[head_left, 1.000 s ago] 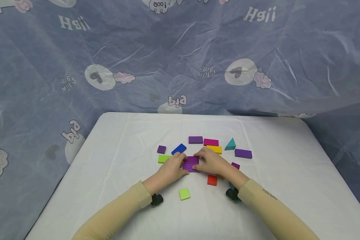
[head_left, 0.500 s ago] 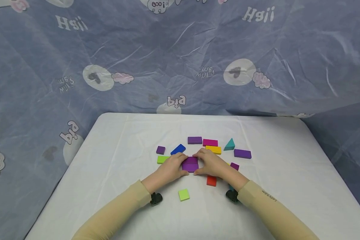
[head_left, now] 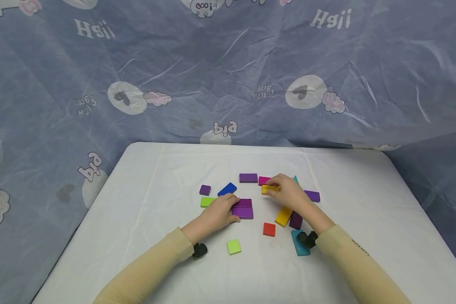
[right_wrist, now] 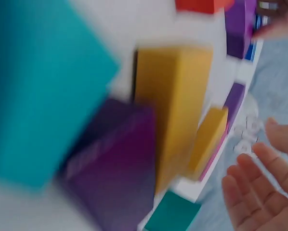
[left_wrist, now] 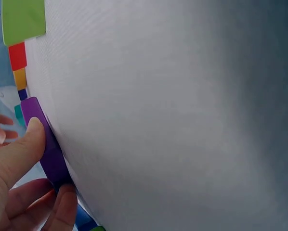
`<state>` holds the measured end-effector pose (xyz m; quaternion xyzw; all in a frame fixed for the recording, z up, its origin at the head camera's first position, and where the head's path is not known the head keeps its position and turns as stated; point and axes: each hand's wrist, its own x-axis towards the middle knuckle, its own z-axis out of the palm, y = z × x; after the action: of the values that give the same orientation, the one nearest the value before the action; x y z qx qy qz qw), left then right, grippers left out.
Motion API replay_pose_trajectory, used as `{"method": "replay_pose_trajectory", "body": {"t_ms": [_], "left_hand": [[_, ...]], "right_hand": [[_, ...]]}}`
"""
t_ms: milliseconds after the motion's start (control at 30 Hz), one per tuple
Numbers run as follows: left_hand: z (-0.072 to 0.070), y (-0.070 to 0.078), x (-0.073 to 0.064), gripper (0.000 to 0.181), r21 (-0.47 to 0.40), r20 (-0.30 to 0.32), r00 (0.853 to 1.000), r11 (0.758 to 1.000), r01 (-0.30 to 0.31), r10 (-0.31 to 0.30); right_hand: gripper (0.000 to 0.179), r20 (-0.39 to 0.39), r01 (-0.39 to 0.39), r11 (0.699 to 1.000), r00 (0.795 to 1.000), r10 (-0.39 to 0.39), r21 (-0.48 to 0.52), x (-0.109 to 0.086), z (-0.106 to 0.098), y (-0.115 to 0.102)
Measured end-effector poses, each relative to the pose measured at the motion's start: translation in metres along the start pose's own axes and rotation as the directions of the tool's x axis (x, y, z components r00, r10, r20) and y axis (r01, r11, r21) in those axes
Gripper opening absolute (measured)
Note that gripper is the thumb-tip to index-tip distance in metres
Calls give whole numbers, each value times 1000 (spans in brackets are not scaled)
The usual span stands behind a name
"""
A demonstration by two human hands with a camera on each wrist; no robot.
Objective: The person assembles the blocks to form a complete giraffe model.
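Two purple blocks (head_left: 242, 213) lie together near the middle of the tabletop (head_left: 167, 181), their left ends hidden by the left hand (head_left: 219, 212), which grips them between thumb and fingers. To their right, a yellow block (head_left: 267, 190) is partly covered by the outstretched right hand (head_left: 289, 193), its fingers loosely parted (the right wrist view cuts this hand off). Beyond it, only a teal triangle's (head_left: 296, 179) tip shows; a black device (head_left: 308, 240) overlaps a teal slab (head_left: 300, 247).
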<state>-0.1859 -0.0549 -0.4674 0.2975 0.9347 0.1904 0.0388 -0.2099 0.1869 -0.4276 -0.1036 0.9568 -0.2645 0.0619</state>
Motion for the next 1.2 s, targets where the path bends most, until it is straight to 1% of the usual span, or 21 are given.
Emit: {"method": "replay_pose_trajectory", "body": {"t_ms": [133,233,567,800,900,1000,1200], "left_hand": [[1,0,1,60,-4,14,1000,1000,8,-8],[1,-1,1,59,0,16,1000,1000,6,-6],[-2,0,0,58,1,3,1000,1000,-20,20],[-3,0,0,58,-2,4,1000,1000,-22,22],[-3,0,0,58,-2,8,1000,1000,-19,19],[-2,0,0,59,2,13,1000,1000,-17,17],[-2,-1,0,59,10,17,1000,1000,-16,16]], "right_hand": [[27,11,-44,998,999,45,-43,1,-8,13],[27,25,-51,995,998,53,-87,1,-9,19],[31,55,-64,984,996,73,-164,7,-4,21],[35,72,-60,987,995,72,-147,7,-2,24],[35,81,-42,989,995,53,-140,5,-2,24],[33,107,4,993,994,9,-121,-1,-1,23],[29,170,77,993,984,-61,-90,-16,3,20]]}}
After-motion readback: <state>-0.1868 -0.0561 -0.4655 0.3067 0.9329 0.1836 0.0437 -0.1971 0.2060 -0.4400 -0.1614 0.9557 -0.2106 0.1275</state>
